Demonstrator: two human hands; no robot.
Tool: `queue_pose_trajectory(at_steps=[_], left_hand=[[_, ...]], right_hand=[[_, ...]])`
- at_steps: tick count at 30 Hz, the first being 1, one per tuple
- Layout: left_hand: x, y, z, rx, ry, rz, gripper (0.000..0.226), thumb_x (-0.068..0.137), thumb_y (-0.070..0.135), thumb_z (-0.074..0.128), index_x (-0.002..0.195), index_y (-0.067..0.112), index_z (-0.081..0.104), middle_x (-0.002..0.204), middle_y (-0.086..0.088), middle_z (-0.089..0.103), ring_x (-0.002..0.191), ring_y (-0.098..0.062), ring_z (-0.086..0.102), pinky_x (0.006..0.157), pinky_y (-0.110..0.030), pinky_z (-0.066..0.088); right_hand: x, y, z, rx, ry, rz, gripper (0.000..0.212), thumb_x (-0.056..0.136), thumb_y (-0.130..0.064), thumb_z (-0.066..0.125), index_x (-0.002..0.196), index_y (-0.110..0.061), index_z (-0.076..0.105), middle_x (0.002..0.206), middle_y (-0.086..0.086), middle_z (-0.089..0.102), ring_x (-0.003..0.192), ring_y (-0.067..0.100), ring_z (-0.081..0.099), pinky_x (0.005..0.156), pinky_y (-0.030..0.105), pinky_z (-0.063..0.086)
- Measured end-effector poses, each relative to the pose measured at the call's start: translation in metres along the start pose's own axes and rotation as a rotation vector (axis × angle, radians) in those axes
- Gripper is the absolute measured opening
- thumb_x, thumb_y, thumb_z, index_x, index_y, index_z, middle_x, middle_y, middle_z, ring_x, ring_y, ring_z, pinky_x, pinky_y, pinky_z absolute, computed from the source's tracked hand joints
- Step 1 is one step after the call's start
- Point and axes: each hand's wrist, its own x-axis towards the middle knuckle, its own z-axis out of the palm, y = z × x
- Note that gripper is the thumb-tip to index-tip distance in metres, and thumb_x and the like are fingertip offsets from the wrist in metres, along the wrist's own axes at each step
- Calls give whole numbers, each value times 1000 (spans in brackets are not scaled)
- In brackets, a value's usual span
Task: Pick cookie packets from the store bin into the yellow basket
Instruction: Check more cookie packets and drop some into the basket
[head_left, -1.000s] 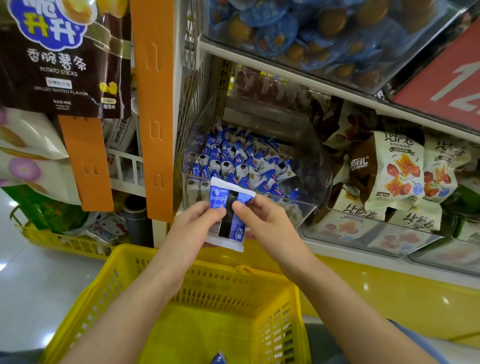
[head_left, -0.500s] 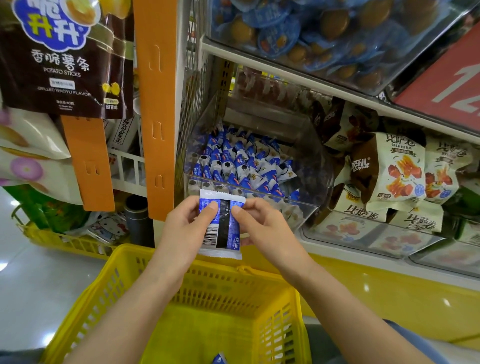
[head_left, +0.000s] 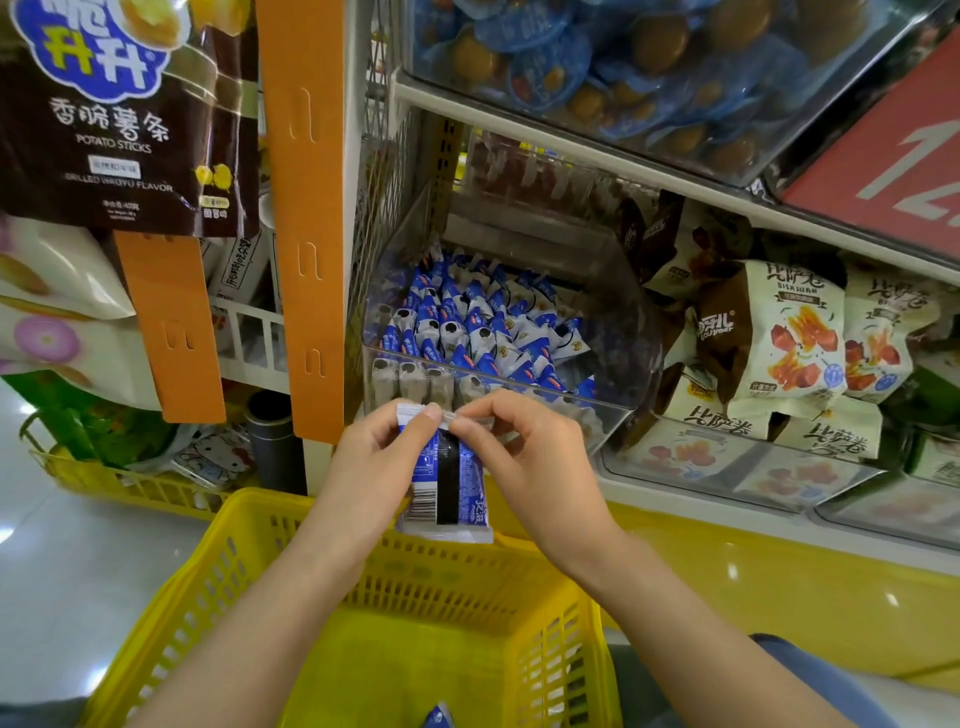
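Pinched by its top seal in left hand (head_left: 374, 462) and right hand (head_left: 530, 457), both clamped on the cookie packet (head_left: 449, 483); hangs upright over the far rim of the yellow basket (head_left: 519, 571), just before the store bin (head_left: 613, 332). Likely light, crinkly, slick, brittle inside: best taken by the end seals, not squeezed mid-body.

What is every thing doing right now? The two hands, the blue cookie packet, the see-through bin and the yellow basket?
left hand: pinching the top edge of the held packet.
right hand: pinching that same top edge.
held packet: upright, above the basket's far rim, not dropped in yet.
store bin: open on top, partly filled with cookie packets.
yellow basket: open, mostly bare inside.
dropped packet: lying in the basket.
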Motion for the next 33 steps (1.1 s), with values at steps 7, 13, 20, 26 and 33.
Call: queue_pose_trajectory(at_steps=[7, 13, 20, 26, 33], left_hand=[[2, 1, 0, -30, -28, -96, 12, 89, 27, 56, 99, 22, 62, 98, 0, 68, 89, -16, 66, 76, -35, 54], [1, 3, 0, -45, 69, 31, 18, 89, 20, 58, 108, 19, 58, 101, -2, 69, 91, -15, 67, 75, -31, 55], [2, -4, 1, 283, 150, 311, 39, 82, 9, 66, 105, 31, 44, 101, 17, 55, 92, 15, 52, 74, -3, 42], [4, -11, -3, 527, 149, 379, 39, 83, 28, 64, 117, 31, 47, 112, 15, 53, 102, -5, 53, 81, -15, 41], [-4, -8, -5, 713, 77, 449, 35, 93, 31, 47, 128, 27, 44, 116, 7, 60, 98, -9, 58, 81, -30, 52]], right_hand=[[9, 0, -7, 439, 132, 437, 12, 94, -16, 50, 86, -15, 60, 86, 9, 69, 66, 12, 66, 55, 22, 54], [7, -9, -4, 648, -39, 507, 25, 93, -14, 52, 117, -14, 44, 99, 1, 66, 74, 3, 64, 64, 14, 53], [7, -9, 1, 491, -57, 412, 20, 85, -5, 62, 101, -16, 56, 87, -8, 64, 67, -6, 61, 65, 14, 52], [2, -4, 2, 376, -32, 320, 18, 87, -12, 62, 105, -17, 61, 96, -2, 68, 84, 12, 67, 68, 24, 56], [-1, -2, 4, 405, -24, 367, 18, 86, -17, 64, 102, -13, 57, 93, 4, 68, 79, 12, 68, 60, 26, 57]])
